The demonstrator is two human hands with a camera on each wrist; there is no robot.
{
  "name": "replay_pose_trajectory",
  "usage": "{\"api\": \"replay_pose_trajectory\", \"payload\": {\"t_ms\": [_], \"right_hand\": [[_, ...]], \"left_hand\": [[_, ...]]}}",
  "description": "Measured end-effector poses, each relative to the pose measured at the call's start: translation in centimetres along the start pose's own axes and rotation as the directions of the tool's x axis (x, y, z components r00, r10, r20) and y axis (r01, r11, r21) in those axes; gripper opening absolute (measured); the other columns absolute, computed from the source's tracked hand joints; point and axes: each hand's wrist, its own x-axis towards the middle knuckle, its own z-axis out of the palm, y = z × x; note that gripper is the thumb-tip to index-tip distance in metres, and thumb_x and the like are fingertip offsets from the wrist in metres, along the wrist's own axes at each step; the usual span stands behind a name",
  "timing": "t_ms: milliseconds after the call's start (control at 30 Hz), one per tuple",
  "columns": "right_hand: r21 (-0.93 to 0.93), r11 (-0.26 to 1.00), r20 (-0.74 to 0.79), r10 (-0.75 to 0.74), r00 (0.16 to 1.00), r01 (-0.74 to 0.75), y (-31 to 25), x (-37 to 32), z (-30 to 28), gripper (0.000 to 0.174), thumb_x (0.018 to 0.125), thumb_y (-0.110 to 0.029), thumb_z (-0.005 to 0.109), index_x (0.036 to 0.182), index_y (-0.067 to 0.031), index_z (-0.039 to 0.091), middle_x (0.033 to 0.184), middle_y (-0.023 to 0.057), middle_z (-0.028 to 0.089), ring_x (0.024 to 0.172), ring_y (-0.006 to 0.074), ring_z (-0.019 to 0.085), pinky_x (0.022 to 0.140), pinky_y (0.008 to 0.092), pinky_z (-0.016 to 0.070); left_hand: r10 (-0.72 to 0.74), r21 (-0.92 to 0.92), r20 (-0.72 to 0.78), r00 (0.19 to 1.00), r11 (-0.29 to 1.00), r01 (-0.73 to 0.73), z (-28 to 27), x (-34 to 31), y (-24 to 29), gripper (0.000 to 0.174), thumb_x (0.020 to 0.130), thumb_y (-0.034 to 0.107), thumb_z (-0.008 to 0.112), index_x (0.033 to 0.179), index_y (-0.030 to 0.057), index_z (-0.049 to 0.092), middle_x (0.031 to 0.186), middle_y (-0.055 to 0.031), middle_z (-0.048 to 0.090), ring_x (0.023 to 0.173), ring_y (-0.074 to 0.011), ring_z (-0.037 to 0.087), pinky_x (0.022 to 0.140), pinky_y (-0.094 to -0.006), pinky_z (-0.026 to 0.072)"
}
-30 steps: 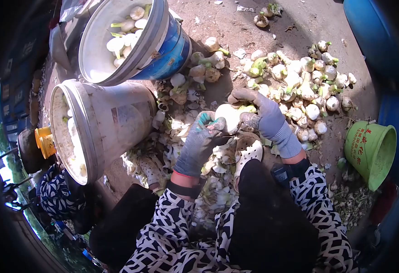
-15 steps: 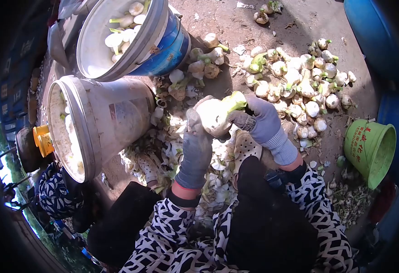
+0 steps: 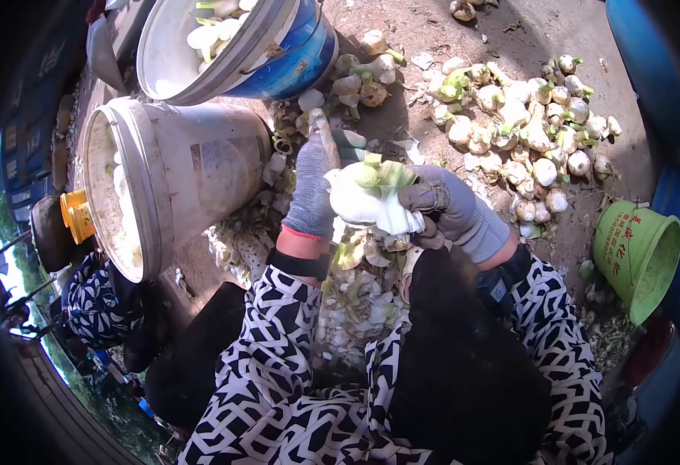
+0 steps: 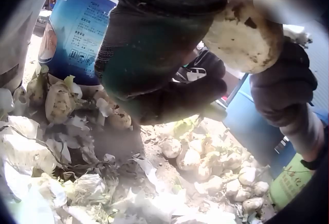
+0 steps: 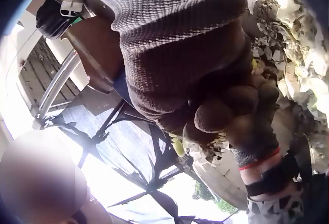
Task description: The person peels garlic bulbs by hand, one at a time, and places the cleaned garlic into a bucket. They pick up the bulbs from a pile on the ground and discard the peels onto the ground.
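A white garlic bulb with a cut green stem [image 3: 363, 194] is held in front of the body; pale skin hangs from its right side. My gloved right hand [image 3: 452, 205] pinches that skin and stem side, its fingers curled in the right wrist view [image 5: 205, 95]. The gloved left hand [image 3: 317, 174] stands beside the bulb's left side, thumb raised and fingers extended behind. In the left wrist view, the fingers of the left hand [image 4: 164, 75] reach out below the dirty root side of the bulb [image 4: 247, 36]. Whether the left palm touches it is unclear.
Two tilted buckets, one blue [image 3: 297, 62] and one whitish [image 3: 212, 174], hold garlic at left. Unpeeled bulbs [image 3: 537, 136] lie heaped ahead at right. A green bucket [image 3: 623, 248] stands far right. Peelings [image 3: 355, 310] cover the ground between the feet.
The left hand has loosened from round the bulb and its thumb now points up. The bulb has turned, its stem facing the head camera, with skin hanging on the right. The head view has shifted slightly.
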Motion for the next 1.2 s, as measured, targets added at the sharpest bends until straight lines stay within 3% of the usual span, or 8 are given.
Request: {"api": "replay_pose_trajectory", "payload": {"t_ms": [167, 233, 467, 533, 567, 700, 833, 1200], "right_hand": [[0.374, 0.917, 0.210, 0.064, 0.976, -0.141, 0.0, 0.5, -1.6, 0.043, 0.085, -0.019, 0.063, 0.113, 0.0118, 0.054, 0.074, 0.0167, 0.066, 0.045, 0.0144, 0.058, 0.035, 0.0269, 0.0444], [0.214, 0.973, 0.095, 0.066, 0.993, -0.085, 0.2, 0.2, -0.6, 0.033, 0.090, -0.017, 0.056, 0.114, 0.0059, 0.055, 0.067, 0.0103, 0.060, 0.039, 0.0127, 0.048, 0.032, 0.0261, 0.0381], [0.606, 0.762, -0.085, -0.225, 0.971, 0.229, -1.1, -1.0, -5.5, 0.035, 0.089, -0.018, 0.057, 0.116, 0.0047, 0.057, 0.097, 0.0176, 0.068, 0.069, 0.0265, 0.068, 0.060, 0.0292, 0.0546], [-0.441, 0.887, -0.296, -0.002, 0.955, -0.135, -1.0, -1.1, -7.1, 0.041, 0.090, -0.023, 0.061, 0.119, 0.0050, 0.055, 0.099, 0.0159, 0.067, 0.074, 0.0228, 0.069, 0.065, 0.0284, 0.0545], [-0.980, 0.194, -0.029, -0.390, 0.920, 0.052, 0.4, -0.9, -7.0, 0.047, 0.089, -0.030, 0.064, 0.121, 0.0032, 0.055, 0.093, 0.0099, 0.065, 0.073, 0.0121, 0.065, 0.066, 0.0238, 0.0526], [-0.601, 0.800, -0.282, -0.204, 0.937, -0.007, -4.2, -2.6, -2.5, 0.043, 0.086, -0.029, 0.071, 0.118, -0.0028, 0.060, 0.093, 0.0069, 0.065, 0.080, 0.0121, 0.061, 0.073, 0.0272, 0.0507], [-0.956, 0.223, 0.117, -0.303, 0.946, 0.190, -4.8, -1.3, -0.5, 0.039, 0.080, -0.042, 0.073, 0.090, -0.0063, 0.062, 0.076, 0.0106, 0.062, 0.067, 0.0182, 0.060, 0.064, 0.0315, 0.0483], [-0.897, 0.414, 0.095, -0.166, 0.981, 0.157, -4.0, -1.0, 0.9, 0.026, 0.091, -0.033, 0.060, 0.090, -0.0075, 0.066, 0.072, 0.0146, 0.062, 0.063, 0.0260, 0.059, 0.062, 0.0344, 0.0476]], "left_hand": [[0.237, -0.098, 0.016, 0.971, 0.967, -0.235, 5.1, -7.6, 0.2, 0.041, 0.101, 0.033, 0.045, 0.126, 0.0011, 0.050, 0.115, -0.0093, 0.055, 0.104, -0.0180, 0.058, 0.089, -0.0315, 0.0496], [0.529, 0.509, 0.072, 0.845, 0.709, -0.487, 4.9, -8.4, -0.9, 0.036, 0.094, 0.012, 0.055, 0.128, 0.0024, 0.049, 0.114, -0.0076, 0.055, 0.102, -0.0156, 0.058, 0.088, -0.0285, 0.0481], [0.191, -0.434, 0.188, 0.963, 0.896, -0.093, 4.1, -8.8, 0.5, 0.049, 0.077, 0.020, 0.074, 0.119, 0.0067, 0.053, 0.132, -0.0162, 0.049, 0.105, -0.0273, 0.059, 0.084, -0.0415, 0.0532], [0.221, -0.414, 0.259, 0.940, 0.905, -0.099, 3.8, -9.0, 0.6, 0.051, 0.076, 0.022, 0.076, 0.119, 0.0052, 0.054, 0.143, -0.0171, 0.039, 0.113, -0.0273, 0.055, 0.094, -0.0435, 0.0502], [0.219, -0.404, 0.272, 0.937, 0.910, -0.095, 3.6, -8.9, 0.8, 0.051, 0.076, 0.022, 0.076, 0.119, 0.0052, 0.054, 0.143, -0.0171, 0.039, 0.113, -0.0273, 0.055, 0.094, -0.0435, 0.0502], [0.186, -0.320, 0.300, 0.936, 0.944, -0.085, 1.9, -8.3, 0.3, 0.054, 0.079, 0.019, 0.076, 0.125, 0.0046, 0.052, 0.136, -0.0141, 0.045, 0.117, -0.0275, 0.052, 0.097, -0.0429, 0.0464], [0.372, 0.227, 0.296, 0.880, 0.868, -0.443, 2.2, -8.3, 1.2, 0.036, 0.088, 0.010, 0.065, 0.120, -0.0027, 0.054, 0.142, -0.0150, 0.043, 0.111, -0.0206, 0.058, 0.091, -0.0303, 0.0482], [0.297, 0.240, 0.195, 0.935, 0.910, -0.339, 3.8, -8.9, 1.9, 0.073, 0.083, 0.050, 0.069, 0.126, -0.0063, 0.053, 0.096, -0.0010, 0.064, 0.082, -0.0062, 0.058, 0.078, -0.0232, 0.0490]]}}
